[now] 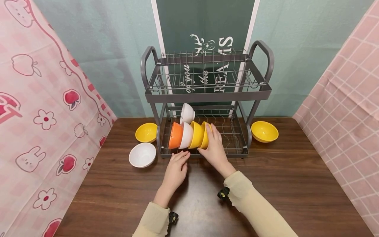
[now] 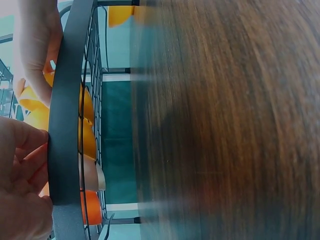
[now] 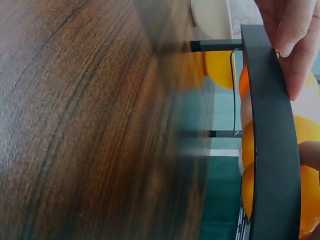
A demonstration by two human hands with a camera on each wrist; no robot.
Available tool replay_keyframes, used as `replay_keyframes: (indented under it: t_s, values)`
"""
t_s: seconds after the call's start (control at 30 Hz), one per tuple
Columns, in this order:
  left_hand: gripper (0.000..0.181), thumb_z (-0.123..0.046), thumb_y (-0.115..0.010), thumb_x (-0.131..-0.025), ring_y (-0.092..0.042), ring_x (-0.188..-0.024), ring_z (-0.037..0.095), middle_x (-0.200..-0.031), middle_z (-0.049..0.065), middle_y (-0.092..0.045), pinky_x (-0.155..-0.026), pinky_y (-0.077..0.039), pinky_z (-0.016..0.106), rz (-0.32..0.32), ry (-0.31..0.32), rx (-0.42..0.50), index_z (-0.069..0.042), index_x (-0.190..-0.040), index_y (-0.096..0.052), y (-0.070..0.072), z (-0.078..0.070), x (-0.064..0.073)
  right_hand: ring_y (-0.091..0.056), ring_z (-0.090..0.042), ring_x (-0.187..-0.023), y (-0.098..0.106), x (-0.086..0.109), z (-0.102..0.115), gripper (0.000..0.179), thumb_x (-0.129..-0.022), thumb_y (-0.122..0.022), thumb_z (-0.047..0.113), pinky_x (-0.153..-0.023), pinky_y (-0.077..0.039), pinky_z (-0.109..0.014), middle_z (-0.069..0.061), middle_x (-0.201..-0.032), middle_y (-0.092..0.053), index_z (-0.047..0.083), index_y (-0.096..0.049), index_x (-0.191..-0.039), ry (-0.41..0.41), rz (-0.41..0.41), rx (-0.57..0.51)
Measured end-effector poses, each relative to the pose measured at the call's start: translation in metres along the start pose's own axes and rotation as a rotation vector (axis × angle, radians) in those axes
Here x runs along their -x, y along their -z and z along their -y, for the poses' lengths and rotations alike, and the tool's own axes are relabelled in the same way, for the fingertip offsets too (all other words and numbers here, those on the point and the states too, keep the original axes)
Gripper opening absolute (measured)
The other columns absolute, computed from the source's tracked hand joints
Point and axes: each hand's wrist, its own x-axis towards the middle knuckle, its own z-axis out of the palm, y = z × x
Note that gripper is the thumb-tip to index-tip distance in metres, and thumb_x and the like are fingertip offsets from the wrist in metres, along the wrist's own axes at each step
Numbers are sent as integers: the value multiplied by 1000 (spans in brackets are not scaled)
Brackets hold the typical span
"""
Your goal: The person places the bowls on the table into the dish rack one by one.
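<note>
On the lower tier of a dark grey dish rack point(image 1: 207, 97), a row of bowls stands on edge. From the left come an orange bowl point(image 1: 176, 135), a white bowl point(image 1: 186, 135), a yellow bowl point(image 1: 196, 135) and another yellow bowl point(image 1: 205, 140). My right hand point(image 1: 215, 148) grips the rightmost yellow bowl, thumb at the front and fingers over its far side. My left hand point(image 1: 176, 169) is at the front rail point(image 2: 67, 130), below the orange and white bowls, its fingertips right at the rail's edge. Behind the row leans another white bowl point(image 1: 188, 113).
Left of the rack, a yellow bowl point(image 1: 146, 132) and a white bowl point(image 1: 142, 155) sit upright on the wooden table point(image 1: 281, 184). Another yellow bowl point(image 1: 265, 131) sits to its right. The rack's wire upper tier overhangs the bowls. Curtains hang behind and at both sides.
</note>
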Motion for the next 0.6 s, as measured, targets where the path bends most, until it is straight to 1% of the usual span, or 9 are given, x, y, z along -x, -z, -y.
replay_keyframes:
  t_s: [0.37,0.6]
  values:
    - [35,1,-61,-81,-54,-120,27,-121,8,-63,-106,-32,55,2,6,5,-4,-116,-65,0,-2,0,-24,-37,-136,-2,0,-1,103,-67,-81,18,-104,-37,-55,-13,-152,-18,17,-18,-148,-16,2,-8]
    - [36,1,-62,-81,-53,-120,26,-121,8,-63,-107,-32,54,0,9,-1,-4,-116,-64,0,-1,0,-22,-35,-138,-2,-2,-2,102,-68,-80,19,-105,-36,-53,-11,-153,-16,19,-17,-148,-37,28,-21]
